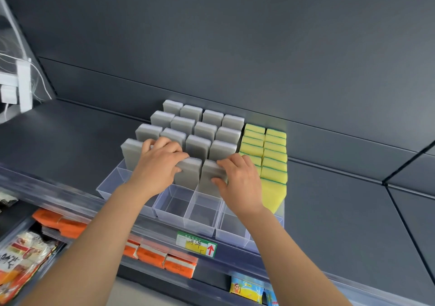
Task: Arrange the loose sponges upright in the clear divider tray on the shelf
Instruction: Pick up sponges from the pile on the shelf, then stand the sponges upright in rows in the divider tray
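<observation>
**Both hands seating two grey sponges in the tray's front rows**

At the bottom of the frame, orange packets (150, 256) are lying on a lower level. Just above them a price label (196, 244) with a red arrow is hanging on the shelf edge, pointing up at the goods. Above that, the clear divider tray (200, 225) is sitting at the front of the shelf (329, 199), in the centre of the frame. Its nearest compartments are showing bare, so I judge there is room left to fill.

Just beyond those, the left hand (157, 166) is gripping a grey sponge (189, 176) by its top edge, fingers curled over and thumb against the near face. The right hand (240, 183) is pinching a second grey sponge (208, 176) just beside it in the same manner. Holding them by the top is probably letting each one slide straight down between the dividers and stand on end.

Behind the hands, the other grey sponges (204, 126) are standing upright, one to a compartment, in rows running toward the upper middle of the frame. To their right, yellow sponges (274, 162) are packing two columns on edge, the nearest one showing its broad face. Farthest back, the dark back panel (235, 46) is filling the upper frame
</observation>
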Tool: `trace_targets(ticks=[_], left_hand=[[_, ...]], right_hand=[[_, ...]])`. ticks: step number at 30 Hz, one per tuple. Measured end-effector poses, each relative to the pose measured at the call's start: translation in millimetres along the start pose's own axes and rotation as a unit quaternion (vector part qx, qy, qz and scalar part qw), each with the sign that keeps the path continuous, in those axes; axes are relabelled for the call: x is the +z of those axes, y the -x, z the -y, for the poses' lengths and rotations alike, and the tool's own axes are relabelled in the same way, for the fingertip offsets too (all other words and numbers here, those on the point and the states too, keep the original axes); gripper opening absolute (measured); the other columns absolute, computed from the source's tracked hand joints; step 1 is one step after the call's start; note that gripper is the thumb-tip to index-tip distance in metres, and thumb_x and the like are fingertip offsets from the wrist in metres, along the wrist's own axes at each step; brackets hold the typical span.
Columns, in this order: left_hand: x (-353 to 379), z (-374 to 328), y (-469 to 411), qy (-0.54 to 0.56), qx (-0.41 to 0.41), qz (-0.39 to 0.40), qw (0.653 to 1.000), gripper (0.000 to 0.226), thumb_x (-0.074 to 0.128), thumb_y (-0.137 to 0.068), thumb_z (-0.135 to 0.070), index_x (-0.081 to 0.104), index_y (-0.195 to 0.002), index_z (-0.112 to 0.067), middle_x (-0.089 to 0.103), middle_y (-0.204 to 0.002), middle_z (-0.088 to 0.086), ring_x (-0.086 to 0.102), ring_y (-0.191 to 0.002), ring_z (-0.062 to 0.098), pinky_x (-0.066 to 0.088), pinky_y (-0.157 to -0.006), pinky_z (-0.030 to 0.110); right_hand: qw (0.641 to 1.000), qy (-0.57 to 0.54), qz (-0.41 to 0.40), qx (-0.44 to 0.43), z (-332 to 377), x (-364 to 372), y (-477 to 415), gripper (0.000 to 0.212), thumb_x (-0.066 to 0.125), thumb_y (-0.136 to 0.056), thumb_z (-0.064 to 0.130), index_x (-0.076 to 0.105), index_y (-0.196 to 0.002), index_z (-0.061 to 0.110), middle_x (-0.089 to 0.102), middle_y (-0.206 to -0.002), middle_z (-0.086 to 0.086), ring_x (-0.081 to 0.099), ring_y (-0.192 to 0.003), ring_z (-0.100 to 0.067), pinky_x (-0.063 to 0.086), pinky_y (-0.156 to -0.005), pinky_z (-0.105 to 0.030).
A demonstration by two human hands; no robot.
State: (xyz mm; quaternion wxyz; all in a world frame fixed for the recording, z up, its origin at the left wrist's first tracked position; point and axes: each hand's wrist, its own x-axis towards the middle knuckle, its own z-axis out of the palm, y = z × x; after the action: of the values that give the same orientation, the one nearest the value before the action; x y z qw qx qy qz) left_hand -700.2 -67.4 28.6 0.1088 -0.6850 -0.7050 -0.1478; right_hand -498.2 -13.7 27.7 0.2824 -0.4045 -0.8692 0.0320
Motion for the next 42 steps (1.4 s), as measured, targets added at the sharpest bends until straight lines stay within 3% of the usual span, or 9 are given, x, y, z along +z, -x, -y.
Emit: trace_targets(ticks=[13,22,30,36,42], left_hand=[[0.1,8.9,-10.5,0.021,0.017,0.015,1.0,0.029,0.067,-0.081,-0.007,0.071,-0.103,-0.025,0.061,-0.1,-0.012,0.045,-0.109,0.018,0.016,-0.09,0.035],[1.0,5.5,-9.2,0.017,0.019,0.032,0.999,0.033,0.063,-0.086,-0.015,0.065,-0.117,-0.027,0.056,-0.106,-0.01,0.041,-0.114,0.016,0.013,-0.095,0.034],[-8.3,-6.1,-4.0,0.011,0.015,0.041,0.999,0.054,0.062,-0.082,-0.02,0.048,-0.134,-0.031,0.048,-0.123,-0.01,0.03,-0.124,0.016,0.013,-0.102,0.038],[-25.2,-48.8,-7.5,0.039,0.039,-0.015,0.998,0.047,0.063,-0.081,-0.02,0.056,-0.127,-0.024,0.053,-0.125,-0.005,0.038,-0.121,0.02,0.027,-0.098,0.04],[-22.9,-134.9,-11.5,0.042,0.091,-0.042,0.994,0.039,0.066,-0.08,-0.014,0.063,-0.119,-0.015,0.061,-0.118,0.003,0.051,-0.113,0.024,0.038,-0.093,0.043]], right_hand=[[1.0,-0.007,-0.011,0.004,6.1,2.6,3.4,0.03,0.081,-0.068,0.013,0.069,-0.094,0.006,0.063,-0.089,-0.009,0.055,-0.08,-0.029,0.051,-0.066,-0.04],[1.0,0.005,-0.018,0.009,10.2,3.2,5.9,0.031,0.082,-0.066,0.012,0.068,-0.093,0.005,0.063,-0.088,-0.01,0.056,-0.079,-0.03,0.051,-0.065,-0.038],[0.999,0.048,-0.003,0.003,8.4,-5.9,14.0,0.049,0.075,-0.077,0.026,0.06,-0.12,0.007,0.061,-0.107,-0.011,0.054,-0.096,-0.031,0.046,-0.083,-0.038],[0.997,0.069,-0.02,0.042,-13.3,-33.6,34.6,0.045,0.066,-0.085,0.035,0.059,-0.123,0.013,0.059,-0.122,-0.008,0.054,-0.109,-0.029,0.043,-0.091,-0.04],[0.987,0.118,-0.021,0.104,-64.3,-74.3,83.2,0.043,0.069,-0.081,0.025,0.059,-0.121,0.012,0.06,-0.123,-0.009,0.053,-0.113,-0.032,0.042,-0.094,-0.044]])
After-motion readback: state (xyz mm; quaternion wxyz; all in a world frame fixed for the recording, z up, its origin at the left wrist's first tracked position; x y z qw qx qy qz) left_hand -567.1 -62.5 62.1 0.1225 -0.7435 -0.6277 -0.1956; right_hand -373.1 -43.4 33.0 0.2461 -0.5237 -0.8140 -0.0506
